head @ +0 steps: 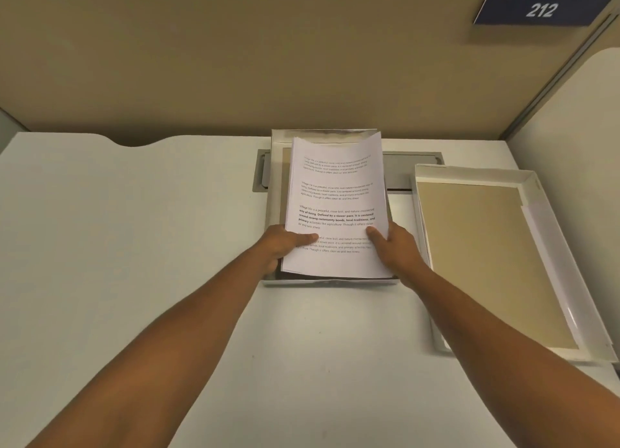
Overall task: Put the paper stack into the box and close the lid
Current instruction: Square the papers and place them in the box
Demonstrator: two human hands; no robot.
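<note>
A stack of printed white paper (335, 192) hovers over the open white box (275, 145) at the middle of the desk, its far edge curling up slightly. My left hand (285, 243) grips the stack's near left edge with the thumb on top. My right hand (396, 246) holds the near right edge the same way. The box's near wall (330, 282) shows just below the paper. The lid (550, 246) lies upside down to the right, white-rimmed with a tan inside.
A grey metal cable hatch (263, 172) sits in the desk behind the box. Tan partition walls close off the back and right, with a blue "212" sign (540, 9) at top right. The white desk (134, 229) stretches to the left and front.
</note>
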